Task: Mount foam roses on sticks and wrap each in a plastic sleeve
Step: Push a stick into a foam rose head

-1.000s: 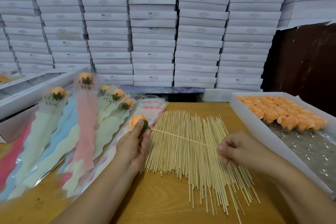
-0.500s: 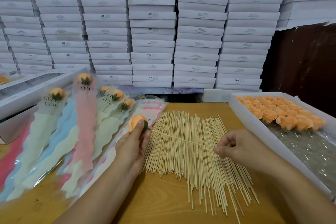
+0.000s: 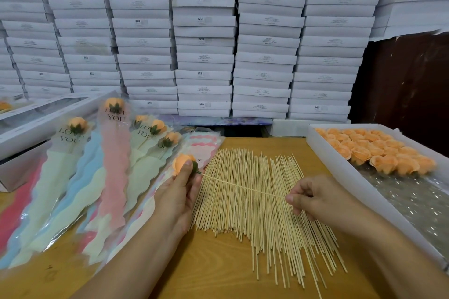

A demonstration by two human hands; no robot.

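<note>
Little has moved: left hand [image 3: 178, 192] still grips the rose [image 3: 181, 163], right hand [image 3: 315, 198] pinches the stick [image 3: 243, 186]. Push straight into the base.

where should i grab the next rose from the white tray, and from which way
Take a front-row foam rose by its rounded head, fingers on opposite sides, coming down from above. In the white tray the roses sit packed close together, but the front row borders bare liner, so fingers can get round it there. This is a judgement.
</note>
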